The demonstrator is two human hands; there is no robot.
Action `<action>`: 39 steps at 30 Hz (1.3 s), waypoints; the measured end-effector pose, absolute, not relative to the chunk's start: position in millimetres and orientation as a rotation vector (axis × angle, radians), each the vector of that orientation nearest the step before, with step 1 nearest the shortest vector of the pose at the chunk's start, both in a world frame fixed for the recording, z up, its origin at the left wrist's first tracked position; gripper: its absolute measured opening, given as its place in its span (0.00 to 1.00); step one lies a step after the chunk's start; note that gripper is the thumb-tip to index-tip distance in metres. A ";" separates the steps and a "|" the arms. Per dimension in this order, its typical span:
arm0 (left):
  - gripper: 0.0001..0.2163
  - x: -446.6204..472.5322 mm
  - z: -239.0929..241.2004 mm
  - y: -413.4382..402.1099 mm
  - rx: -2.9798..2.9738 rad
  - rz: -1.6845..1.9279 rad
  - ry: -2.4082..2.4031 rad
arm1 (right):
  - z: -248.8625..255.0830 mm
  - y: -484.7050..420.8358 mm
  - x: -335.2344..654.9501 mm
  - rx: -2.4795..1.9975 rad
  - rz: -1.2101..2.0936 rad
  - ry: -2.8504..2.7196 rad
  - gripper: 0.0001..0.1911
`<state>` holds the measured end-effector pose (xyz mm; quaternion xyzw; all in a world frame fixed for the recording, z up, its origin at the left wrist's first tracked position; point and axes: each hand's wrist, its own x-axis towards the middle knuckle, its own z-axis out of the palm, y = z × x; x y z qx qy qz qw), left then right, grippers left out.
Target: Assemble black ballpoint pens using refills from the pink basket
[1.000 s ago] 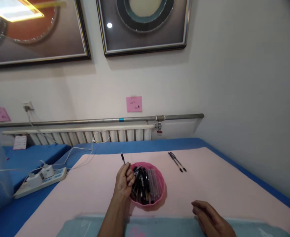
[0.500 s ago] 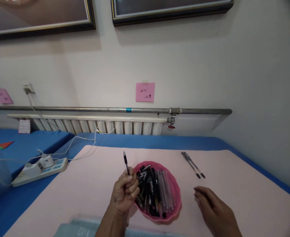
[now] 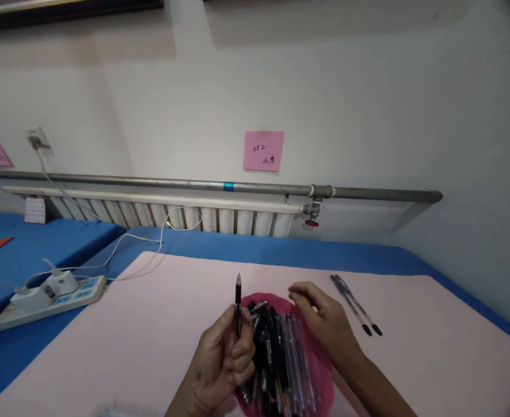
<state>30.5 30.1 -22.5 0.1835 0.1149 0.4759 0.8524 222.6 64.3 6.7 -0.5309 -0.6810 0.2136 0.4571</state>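
Note:
My left hand [image 3: 226, 359] is closed around a ballpoint pen [image 3: 238, 289], held upright with its metal tip up and its black grip showing above the fingers. A pink scalloped bowl [image 3: 324, 379] sits just right of that hand and partly behind it. Inside the bowl lie black pen parts [image 3: 270, 347] and several clear pen barrels [image 3: 298, 365]. Over the bowl's right rim is my right hand [image 3: 322, 321], its fingers bent and drawn together with nothing visible in them. To its right, two pens [image 3: 354, 304] with black ends lie side by side on the pink sheet.
A pale pink sheet [image 3: 120, 330] covers the blue table [image 3: 220, 242]. At left, a white power strip [image 3: 81, 295] carries chargers and cables. Behind the table are a radiator [image 3: 224, 220], a pipe with a red valve [image 3: 311, 223] and a wall with a pink note [image 3: 263, 150].
My right hand has moved left, from beside the bowl to over its right rim. The left hand still holds the pen, now more upright. The view has tilted down slightly.

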 end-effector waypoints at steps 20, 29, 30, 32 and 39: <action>0.09 20.2 -20.3 31.8 0.388 1.127 0.370 | 3.7 62.4 248.8 -1.281 0.403 -2.060 0.11; 0.06 6.6 -15.1 36.8 0.405 1.232 0.329 | 0.9 56.7 238.6 -1.217 0.374 -2.169 0.09; 0.06 6.2 -15.5 37.3 0.399 1.236 0.332 | 1.0 55.0 236.2 -1.210 0.373 -2.187 0.09; 0.07 5.7 -16.3 38.2 0.384 1.246 0.341 | 2.9 51.1 231.4 -1.190 0.381 -2.234 0.10; 0.07 6.2 -17.6 40.4 0.352 1.260 0.378 | 4.6 41.2 215.6 -1.181 0.336 -2.384 0.15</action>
